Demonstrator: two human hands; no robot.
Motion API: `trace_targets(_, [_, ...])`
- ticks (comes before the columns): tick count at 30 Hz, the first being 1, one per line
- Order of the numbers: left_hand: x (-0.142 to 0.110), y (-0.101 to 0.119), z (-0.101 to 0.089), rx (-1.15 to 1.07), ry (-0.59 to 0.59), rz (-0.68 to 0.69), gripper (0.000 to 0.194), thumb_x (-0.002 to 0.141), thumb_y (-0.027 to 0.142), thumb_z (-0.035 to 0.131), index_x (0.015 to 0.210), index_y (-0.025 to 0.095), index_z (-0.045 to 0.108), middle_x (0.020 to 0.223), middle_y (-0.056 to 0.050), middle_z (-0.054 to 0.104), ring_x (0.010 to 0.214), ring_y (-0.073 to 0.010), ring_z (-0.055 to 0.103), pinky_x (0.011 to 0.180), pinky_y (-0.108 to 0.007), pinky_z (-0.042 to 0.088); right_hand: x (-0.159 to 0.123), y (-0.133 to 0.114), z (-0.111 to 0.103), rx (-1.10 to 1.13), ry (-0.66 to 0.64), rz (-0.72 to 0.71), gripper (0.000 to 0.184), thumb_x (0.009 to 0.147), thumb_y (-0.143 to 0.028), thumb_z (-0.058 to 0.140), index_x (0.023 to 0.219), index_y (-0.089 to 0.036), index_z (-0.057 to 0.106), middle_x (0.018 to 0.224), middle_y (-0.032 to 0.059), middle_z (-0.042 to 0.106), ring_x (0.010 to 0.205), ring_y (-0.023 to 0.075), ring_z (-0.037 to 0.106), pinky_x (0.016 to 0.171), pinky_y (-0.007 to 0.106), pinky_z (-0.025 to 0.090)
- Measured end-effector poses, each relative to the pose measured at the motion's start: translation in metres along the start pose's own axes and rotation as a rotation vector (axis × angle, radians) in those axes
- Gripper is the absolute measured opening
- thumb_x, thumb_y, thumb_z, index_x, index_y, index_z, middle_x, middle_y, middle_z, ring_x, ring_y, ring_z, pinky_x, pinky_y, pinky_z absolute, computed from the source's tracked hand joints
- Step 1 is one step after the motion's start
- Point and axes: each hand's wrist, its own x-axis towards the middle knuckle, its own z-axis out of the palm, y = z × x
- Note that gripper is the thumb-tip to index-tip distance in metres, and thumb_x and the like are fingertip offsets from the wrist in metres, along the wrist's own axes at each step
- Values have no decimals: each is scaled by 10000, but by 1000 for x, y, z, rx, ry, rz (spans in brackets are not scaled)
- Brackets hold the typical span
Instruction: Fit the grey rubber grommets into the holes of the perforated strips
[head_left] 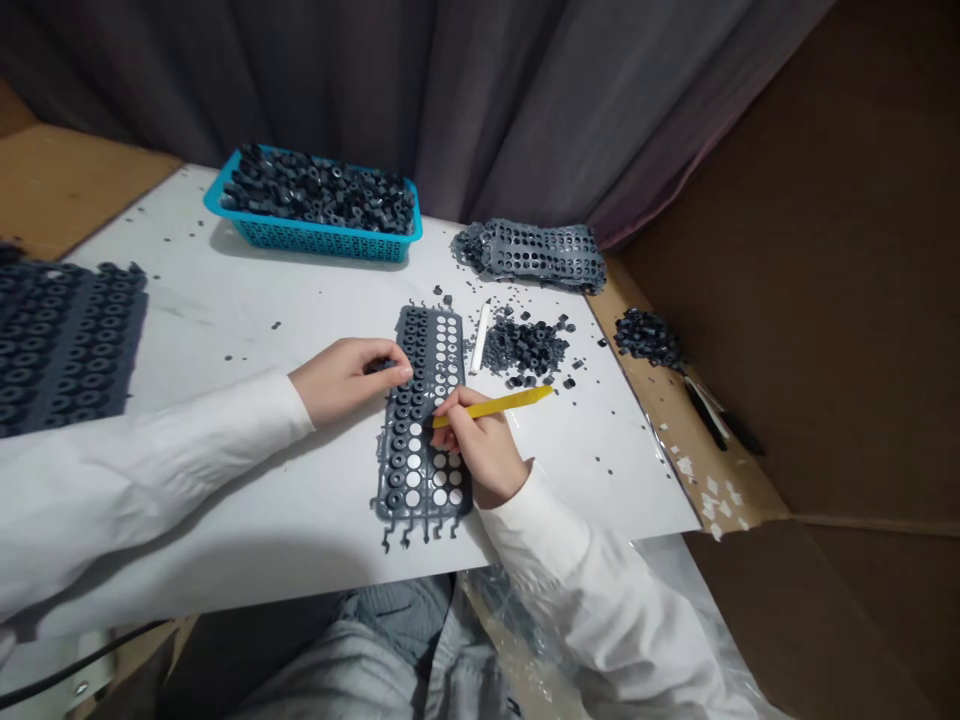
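Note:
A dark grey moulded rubber sheet (pixel 430 470) lies lengthwise in front of me. It has rows of holes, some filled with black ring-shaped pieces and others showing white beneath. My left hand (pixel 352 378) rests at the sheet's left side, thumb and forefinger pinched together over the ring pieces. Whatever these fingertips hold is hidden, and dark bits show under the curled fingers. My right hand (pixel 480 440) grips a slim yellow pen-like tool (pixel 510 402) over the middle of the sheet. The tool's working tip is hard to make out by the fingers.
A blue basket (pixel 259 232) full of black rings stands at the back. Stacked perforated sheets (pixel 540 252), a white stick (pixel 480 338) and a pile of black pieces (pixel 529 345) lie right. More studded sheets (pixel 75 340) are left. Dark-handled tools (pixel 705 412) lie beyond the table's right edge.

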Motion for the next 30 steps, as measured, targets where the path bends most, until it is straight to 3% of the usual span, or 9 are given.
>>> trace_targets(3, [2,-1,3,108,-118,69,216,818,336,486,830,153,601,764,-10,619,692,-142,535,660,-257,404,4,-1,-1,25,47,0,124,765,-238,430,706,-182,523,512,-36,555,475,104,495,486,210,396])
trace_targets(9, [10,-4,21,353,-262,334,142,820,209,471,886,156,586,868,-56,596,776,-167,556,702,-263,415,8,2,0,-55,-3,-35,129,781,-228,421,708,-187,519,545,-36,564,520,107,513,531,214,407])
trace_targets(13, [15,-2,27,508,-311,343,120,785,165,501,860,159,594,867,-46,582,684,-152,547,628,-242,399,8,4,0,-81,-4,-68,131,777,-212,422,680,-191,507,547,-36,554,554,116,523,556,220,407])
trace_targets(16, [20,-1,25,500,-340,340,103,758,154,527,823,150,606,832,-45,591,697,-157,553,643,-243,399,9,7,0,-63,-2,-60,129,781,-218,421,688,-192,506,550,-36,558,553,115,524,557,220,409])
trace_targets(19, [25,-3,16,320,-357,268,114,754,218,558,800,138,625,782,-42,615,709,-159,557,663,-249,402,9,9,1,-22,-6,-28,123,778,-233,436,696,-189,517,551,-34,570,522,106,517,533,215,406])
trace_targets(22, [24,-4,9,4,-382,65,218,771,333,551,825,140,636,730,-24,629,650,-140,540,609,-245,398,8,6,1,114,43,-17,124,789,-243,426,735,-188,522,538,-30,576,481,103,508,491,214,397])
trace_targets(26, [14,-3,13,-519,-442,-212,320,774,433,552,807,119,604,599,-1,533,427,-61,349,419,-212,258,3,-6,-2,243,245,-205,187,882,-292,352,926,-201,509,832,52,685,657,135,609,621,275,463])
trace_targets(30, [8,2,26,-923,-435,-366,365,712,471,637,745,114,568,521,54,395,390,-20,204,386,-176,130,1,-9,-2,81,109,-417,157,818,-324,542,762,-212,448,1036,99,670,946,204,620,840,373,455])
